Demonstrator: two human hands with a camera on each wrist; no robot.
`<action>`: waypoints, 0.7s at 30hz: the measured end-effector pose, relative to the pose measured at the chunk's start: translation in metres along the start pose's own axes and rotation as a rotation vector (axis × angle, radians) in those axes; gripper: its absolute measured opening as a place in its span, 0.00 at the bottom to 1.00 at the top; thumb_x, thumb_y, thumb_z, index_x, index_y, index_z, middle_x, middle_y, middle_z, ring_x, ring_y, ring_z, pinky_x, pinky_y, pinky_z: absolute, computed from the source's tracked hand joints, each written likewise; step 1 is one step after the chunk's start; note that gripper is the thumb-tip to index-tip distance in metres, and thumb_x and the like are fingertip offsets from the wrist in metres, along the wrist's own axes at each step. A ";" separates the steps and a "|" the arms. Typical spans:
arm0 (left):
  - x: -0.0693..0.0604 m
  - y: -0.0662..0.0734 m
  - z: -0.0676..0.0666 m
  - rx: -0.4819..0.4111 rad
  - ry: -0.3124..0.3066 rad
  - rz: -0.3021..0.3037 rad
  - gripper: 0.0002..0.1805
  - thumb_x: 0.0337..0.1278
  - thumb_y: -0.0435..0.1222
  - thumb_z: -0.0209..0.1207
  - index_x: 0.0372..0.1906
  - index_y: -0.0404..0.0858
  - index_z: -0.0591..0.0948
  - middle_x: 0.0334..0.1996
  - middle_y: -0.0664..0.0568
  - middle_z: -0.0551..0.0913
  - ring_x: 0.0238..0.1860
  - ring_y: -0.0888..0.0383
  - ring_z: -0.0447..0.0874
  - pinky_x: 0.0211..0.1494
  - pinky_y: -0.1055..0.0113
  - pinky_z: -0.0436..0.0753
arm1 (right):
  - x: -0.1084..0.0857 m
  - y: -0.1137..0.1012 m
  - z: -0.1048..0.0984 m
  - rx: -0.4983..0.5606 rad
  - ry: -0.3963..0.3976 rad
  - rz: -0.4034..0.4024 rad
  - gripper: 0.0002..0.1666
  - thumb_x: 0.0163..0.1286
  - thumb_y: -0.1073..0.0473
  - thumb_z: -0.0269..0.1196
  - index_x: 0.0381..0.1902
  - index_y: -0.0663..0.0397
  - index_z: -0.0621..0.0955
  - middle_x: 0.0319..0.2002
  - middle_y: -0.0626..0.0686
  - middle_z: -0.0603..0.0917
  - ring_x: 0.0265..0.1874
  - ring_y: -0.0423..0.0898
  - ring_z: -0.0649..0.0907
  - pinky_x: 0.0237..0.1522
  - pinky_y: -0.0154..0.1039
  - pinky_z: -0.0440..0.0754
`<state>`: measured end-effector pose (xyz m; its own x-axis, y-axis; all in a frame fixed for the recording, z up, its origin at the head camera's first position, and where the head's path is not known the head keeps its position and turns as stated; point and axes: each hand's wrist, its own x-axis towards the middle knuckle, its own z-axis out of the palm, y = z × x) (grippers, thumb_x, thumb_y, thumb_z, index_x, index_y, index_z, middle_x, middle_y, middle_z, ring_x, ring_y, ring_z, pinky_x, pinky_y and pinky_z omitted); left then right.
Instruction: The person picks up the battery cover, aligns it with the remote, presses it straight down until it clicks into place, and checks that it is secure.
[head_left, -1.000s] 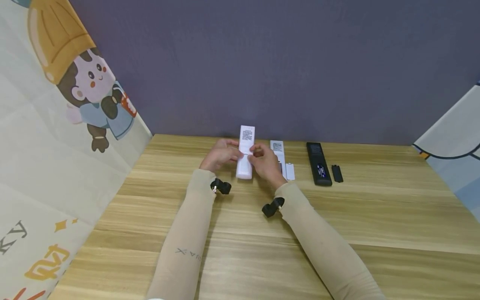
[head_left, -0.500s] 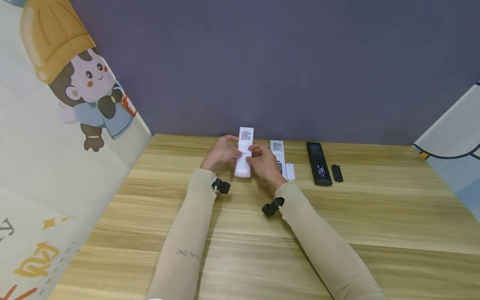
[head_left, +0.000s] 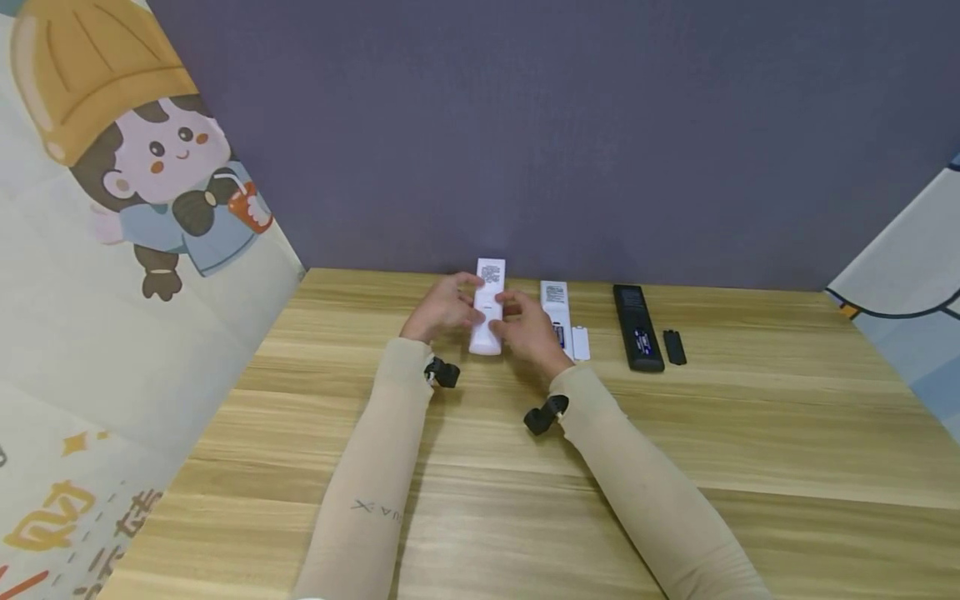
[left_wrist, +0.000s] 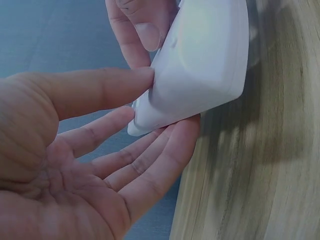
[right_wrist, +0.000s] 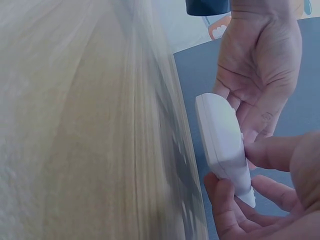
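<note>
A white remote control [head_left: 489, 279] is held back side up above the table, with a printed label toward its far end and a small dark slot mid-back. My left hand [head_left: 444, 308] grips its left edge, thumb on top and fingers beneath, as the left wrist view shows. From the other side my right hand [head_left: 528, 329] holds it between thumb and fingers. In the right wrist view the remote's end [right_wrist: 222, 132] tilts between both hands. Right of my right hand lies a second white remote [head_left: 555, 300], its battery bay exposed, beside a loose white battery cover [head_left: 581, 343].
Farther right a black remote [head_left: 632, 312] lies back up with batteries visible in its bay. Its black battery cover [head_left: 674, 347] lies next to it. A dark wall panel [head_left: 555, 150] rises at the back edge of the wooden table [head_left: 480, 500].
The held remote has shifted slightly left, and its far end is a little lower. My right thumb has slid toward its near end. The other remotes and covers stay put.
</note>
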<state>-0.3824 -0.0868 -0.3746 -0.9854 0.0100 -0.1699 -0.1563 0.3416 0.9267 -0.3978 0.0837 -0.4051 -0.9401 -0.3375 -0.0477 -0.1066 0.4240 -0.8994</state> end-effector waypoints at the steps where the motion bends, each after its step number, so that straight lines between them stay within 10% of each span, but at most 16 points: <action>1: 0.000 0.000 0.000 0.008 -0.003 0.001 0.39 0.53 0.18 0.64 0.71 0.39 0.71 0.47 0.37 0.81 0.39 0.51 0.81 0.58 0.48 0.85 | 0.000 0.000 0.000 -0.001 -0.004 -0.001 0.30 0.68 0.64 0.67 0.67 0.51 0.75 0.62 0.63 0.80 0.54 0.59 0.86 0.50 0.45 0.88; 21: 0.000 -0.003 0.004 0.097 -0.007 -0.014 0.42 0.50 0.19 0.65 0.74 0.37 0.69 0.50 0.35 0.81 0.42 0.47 0.82 0.56 0.49 0.86 | -0.002 0.002 0.002 -0.049 -0.091 -0.007 0.40 0.67 0.66 0.67 0.75 0.55 0.67 0.69 0.64 0.75 0.62 0.59 0.82 0.59 0.47 0.84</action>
<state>-0.3819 -0.0844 -0.3782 -0.9827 0.0107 -0.1851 -0.1625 0.4312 0.8875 -0.3959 0.0832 -0.4079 -0.9062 -0.4145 -0.0832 -0.1304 0.4614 -0.8775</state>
